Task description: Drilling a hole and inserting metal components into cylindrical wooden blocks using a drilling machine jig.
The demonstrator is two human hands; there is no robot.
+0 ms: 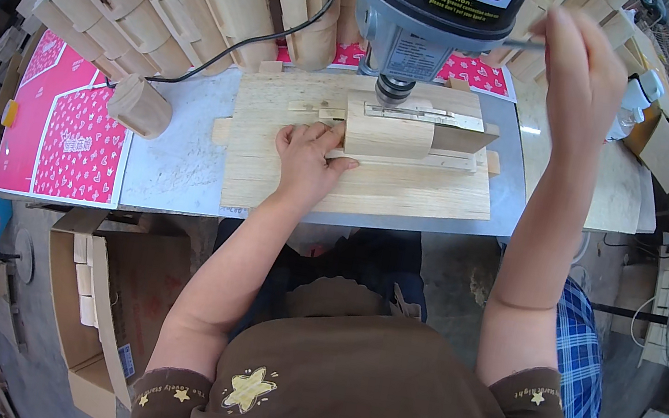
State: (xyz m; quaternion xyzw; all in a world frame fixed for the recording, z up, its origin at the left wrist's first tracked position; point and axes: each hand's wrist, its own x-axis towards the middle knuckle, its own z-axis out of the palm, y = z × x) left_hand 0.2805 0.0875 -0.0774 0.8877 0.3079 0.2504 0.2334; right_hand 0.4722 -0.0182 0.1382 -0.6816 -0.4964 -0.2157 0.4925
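The wooden block (387,139) lies on the board (284,191) beneath the drill chuck (393,88); the left hand (310,160), fingers slightly spread, bears against its left end, presumably to steady it. The right hand (578,68) curls around the lever (523,44), likely for feed control. Lower left, a cardboard box (149,270) contains pale wooden pieces (86,282).

Your shirt (375,386) is brown with yellow stars; your wooden block (387,139) is pale cream, your drill press (384,28) black and grey, the covering sheet (85,152) pink with white hearts, the cloth (577,364) blue plaid.
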